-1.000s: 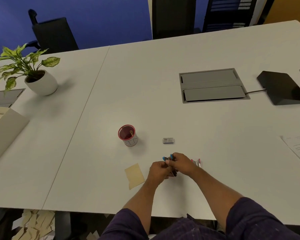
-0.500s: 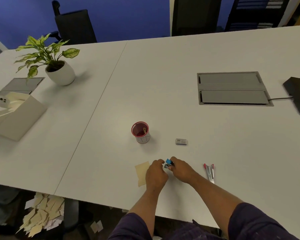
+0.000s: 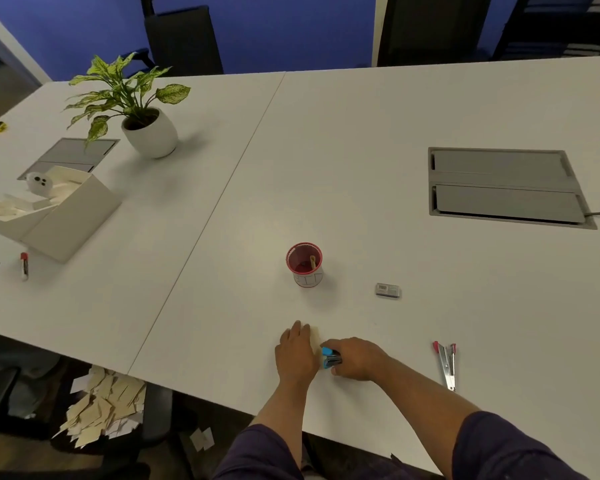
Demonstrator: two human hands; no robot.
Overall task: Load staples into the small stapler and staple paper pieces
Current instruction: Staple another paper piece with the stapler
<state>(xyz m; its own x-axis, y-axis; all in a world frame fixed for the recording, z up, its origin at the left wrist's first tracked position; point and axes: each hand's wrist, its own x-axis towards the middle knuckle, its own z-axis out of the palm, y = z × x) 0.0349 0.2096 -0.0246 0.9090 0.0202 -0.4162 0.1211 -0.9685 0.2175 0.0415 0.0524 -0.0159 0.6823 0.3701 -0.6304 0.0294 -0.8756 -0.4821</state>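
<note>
My right hand [image 3: 355,358] grips a small blue stapler [image 3: 329,356] near the table's front edge, its blue tip pointing left. My left hand [image 3: 297,353] lies flat with straight fingers on a beige paper piece [image 3: 315,336], covering nearly all of it; only a sliver shows by the fingers. The stapler touches the paper's right side under my left hand. A small grey staple box [image 3: 388,290] lies further back to the right. A red-handled stapler [image 3: 447,363] lies opened out to the right of my right arm.
A red-rimmed cup [image 3: 305,265] with a stick stands behind my hands. A potted plant [image 3: 149,131], an open white box [image 3: 54,209] and pens [image 3: 24,266] sit at the left. A grey cable hatch [image 3: 506,187] is set in the table at right. Paper scraps [image 3: 104,414] litter the floor.
My left hand has let go of the stapler and moved left onto the beige paper, covering it. My right hand brought the blue stapler down to the paper's edge. The camera turned left.
</note>
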